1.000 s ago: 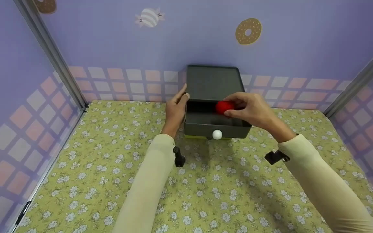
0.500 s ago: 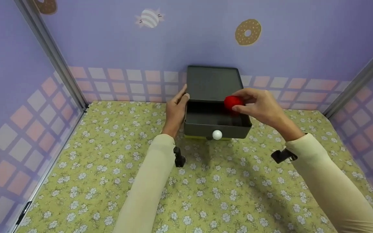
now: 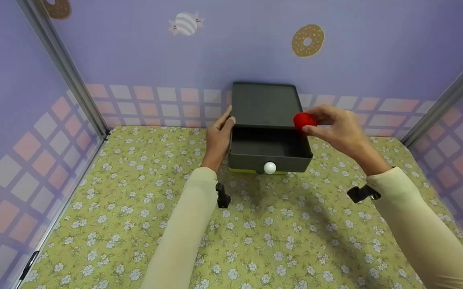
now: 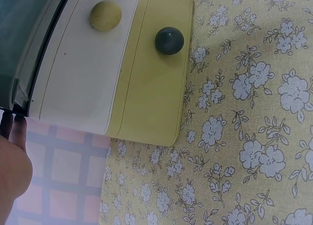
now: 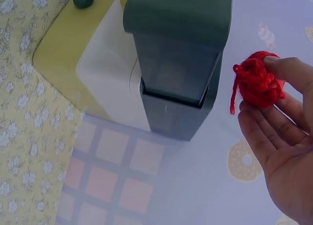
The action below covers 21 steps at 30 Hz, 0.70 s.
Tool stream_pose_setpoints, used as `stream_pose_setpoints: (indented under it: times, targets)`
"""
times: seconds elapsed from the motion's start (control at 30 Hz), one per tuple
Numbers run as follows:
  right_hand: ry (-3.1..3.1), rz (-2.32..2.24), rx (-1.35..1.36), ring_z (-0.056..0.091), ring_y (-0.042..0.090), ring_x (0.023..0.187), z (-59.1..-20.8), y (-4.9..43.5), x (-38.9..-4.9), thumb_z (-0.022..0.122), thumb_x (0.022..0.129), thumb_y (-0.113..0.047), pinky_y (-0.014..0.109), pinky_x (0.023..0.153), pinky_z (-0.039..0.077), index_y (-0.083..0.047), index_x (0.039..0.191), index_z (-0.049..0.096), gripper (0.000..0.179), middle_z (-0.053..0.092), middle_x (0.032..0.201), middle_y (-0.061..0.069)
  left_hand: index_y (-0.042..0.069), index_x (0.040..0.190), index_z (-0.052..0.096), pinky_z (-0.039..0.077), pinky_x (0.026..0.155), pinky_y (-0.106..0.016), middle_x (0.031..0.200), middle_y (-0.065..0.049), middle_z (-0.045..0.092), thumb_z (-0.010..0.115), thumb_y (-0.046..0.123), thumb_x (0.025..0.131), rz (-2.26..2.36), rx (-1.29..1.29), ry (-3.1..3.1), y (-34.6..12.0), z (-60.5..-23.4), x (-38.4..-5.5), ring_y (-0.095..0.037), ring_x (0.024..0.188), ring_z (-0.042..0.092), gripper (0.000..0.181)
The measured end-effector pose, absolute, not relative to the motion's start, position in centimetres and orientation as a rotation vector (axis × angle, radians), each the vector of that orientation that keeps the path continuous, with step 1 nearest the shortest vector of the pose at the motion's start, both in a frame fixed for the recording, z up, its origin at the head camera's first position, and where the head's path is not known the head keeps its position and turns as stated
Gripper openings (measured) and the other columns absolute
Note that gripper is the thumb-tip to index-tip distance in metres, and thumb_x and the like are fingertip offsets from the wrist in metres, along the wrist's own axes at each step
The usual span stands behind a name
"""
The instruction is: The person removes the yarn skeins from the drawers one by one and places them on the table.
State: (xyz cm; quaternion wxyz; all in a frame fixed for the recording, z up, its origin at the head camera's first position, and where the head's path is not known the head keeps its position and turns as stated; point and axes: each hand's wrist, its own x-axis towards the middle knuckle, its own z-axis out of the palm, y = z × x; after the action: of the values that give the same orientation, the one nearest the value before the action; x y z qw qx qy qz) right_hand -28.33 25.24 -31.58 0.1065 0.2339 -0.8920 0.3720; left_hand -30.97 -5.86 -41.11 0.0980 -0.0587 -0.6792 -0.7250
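Note:
A small drawer cabinet (image 3: 267, 103) with a dark grey-green top stands against the back wall. Its top drawer (image 3: 247, 161), with a white knob (image 3: 269, 167), is pulled out. My left hand (image 3: 218, 138) lies along the cabinet's left side, fingers extended and fingertips touching it near the top. Between thumb and fingers, my right hand (image 3: 340, 129) pinches a ball of red yarn (image 3: 304, 120) at the drawer's right rear corner. The right wrist view shows the yarn (image 5: 259, 80) wound loosely, a short loose end hanging from it.
Below the top drawer, the left wrist view shows a cream drawer (image 4: 78, 63) with a yellow knob (image 4: 105, 15) and a yellow drawer (image 4: 151, 93) with a dark green knob (image 4: 169, 40). Yellow floral cloth (image 3: 167, 224) covers the table. Purple walls (image 3: 239, 40) enclose the back and sides.
My right hand has lifted the red yarn ball out of the open drawer and carried it up and to the right. My left hand has stayed at the cabinet's side.

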Motion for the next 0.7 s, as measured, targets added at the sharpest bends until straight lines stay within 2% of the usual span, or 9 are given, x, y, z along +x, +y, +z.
stream_pose_setpoints:
  times: [0.1,0.17,0.3,0.4,0.5,0.57,0.6,0.63,0.7]
  targets:
    - [-2.602,1.106,0.681,0.073,0.022,0.104,-31.6,25.8,-28.4,0.082,0.096,-0.013,0.016,0.088,0.050,-0.003,0.127,0.074,0.033,0.076,0.116,0.013,0.025,0.162,0.048,0.042,0.098,-0.034,0.166,0.001,0.043,0.052,0.030,0.115,-2.150,-0.190,-2.000,-5.9,-41.1,-31.0,-0.023,0.122,0.058,0.048]
    - [-2.580,1.110,0.674,0.073,0.014,0.101,-31.8,26.1,-28.5,0.082,0.096,-0.011,0.014,0.087,0.051,-0.002,0.126,0.074,0.033,0.076,0.115,0.014,0.025,0.162,0.048,0.042,0.097,-0.033,0.166,0.001,0.043,0.052,0.030,0.115,-2.148,-0.198,-1.998,-5.9,-41.1,-31.0,-0.028,0.104,0.057,0.048]
    - [-2.548,1.113,0.646,0.069,-0.002,0.095,-32.1,26.9,-28.5,0.083,0.096,-0.012,0.012,0.085,0.052,-0.001,0.126,0.075,0.033,0.076,0.115,0.015,0.027,0.161,0.049,0.042,0.097,-0.031,0.165,0.004,0.044,0.052,0.031,0.114,-2.137,-0.204,-2.003,-5.9,-41.2,-30.9,-0.008,0.115,0.056,0.047]
    - [-2.539,1.111,0.619,0.067,-0.006,0.093,-32.3,27.5,-28.5,0.083,0.096,-0.013,0.011,0.083,0.051,-0.001,0.129,0.074,0.036,0.076,0.117,0.016,0.028,0.160,0.050,0.044,0.086,-0.032,0.164,0.005,0.044,0.053,0.031,0.114,-2.133,-0.195,-2.004,-6.0,-41.3,-30.9,0.000,0.088,0.057,0.046]
    - [-2.543,1.097,0.579,0.066,-0.006,0.094,-32.3,28.2,-28.5,0.083,0.096,-0.016,0.010,0.082,0.051,-0.002,0.131,0.073,0.039,0.075,0.119,0.018,0.029,0.160,0.051,0.043,0.074,-0.032,0.162,0.007,0.047,0.053,0.032,0.114,-2.135,-0.184,-2.000,-6.0,-41.4,-30.9,-0.010,0.055,0.034,0.046]
    - [-2.552,1.092,0.545,0.066,-0.005,0.094,-32.4,28.7,-28.6,0.083,0.097,-0.018,0.010,0.081,0.050,-0.002,0.133,0.072,0.041,0.075,0.120,0.019,0.030,0.160,0.051,0.040,0.064,-0.033,0.147,0.000,0.062,0.053,0.032,0.114,-2.136,-0.179,-1.997,-6.1,-41.4,-30.9,-0.013,0.047,0.023,0.046]
    - [-2.557,1.088,0.529,0.066,-0.004,0.094,-32.5,28.9,-28.6,0.083,0.097,-0.018,0.010,0.081,0.050,-0.002,0.134,0.072,0.042,0.074,0.121,0.020,0.030,0.160,0.051,0.039,0.061,-0.031,0.127,-0.003,0.070,0.053,0.032,0.114,-2.138,-0.179,-1.996,-6.1,-41.4,-31.0,-0.012,0.046,0.023,0.046]
    - [-2.563,1.083,0.509,0.066,-0.002,0.095,-32.6,29.1,-28.7,0.083,0.097,-0.019,0.010,0.081,0.049,-0.002,0.134,0.072,0.042,0.074,0.121,0.020,0.030,0.160,0.051,0.038,0.059,-0.030,0.105,-0.004,0.071,0.054,0.032,0.114,-2.138,-0.179,-1.995,-6.1,-41.4,-31.0,-0.012,0.046,0.023,0.046]
    - [-2.576,1.073,0.470,0.066,0.000,0.095,-32.9,29.6,-28.8,0.082,0.098,-0.022,0.010,0.082,0.049,-0.003,0.135,0.071,0.043,0.074,0.122,0.019,0.031,0.159,0.052,0.033,0.054,-0.031,0.071,-0.002,0.051,0.054,0.032,0.114,-2.139,-0.177,-1.993,-6.1,-41.3,-31.0,-0.012,0.045,0.020,0.046]
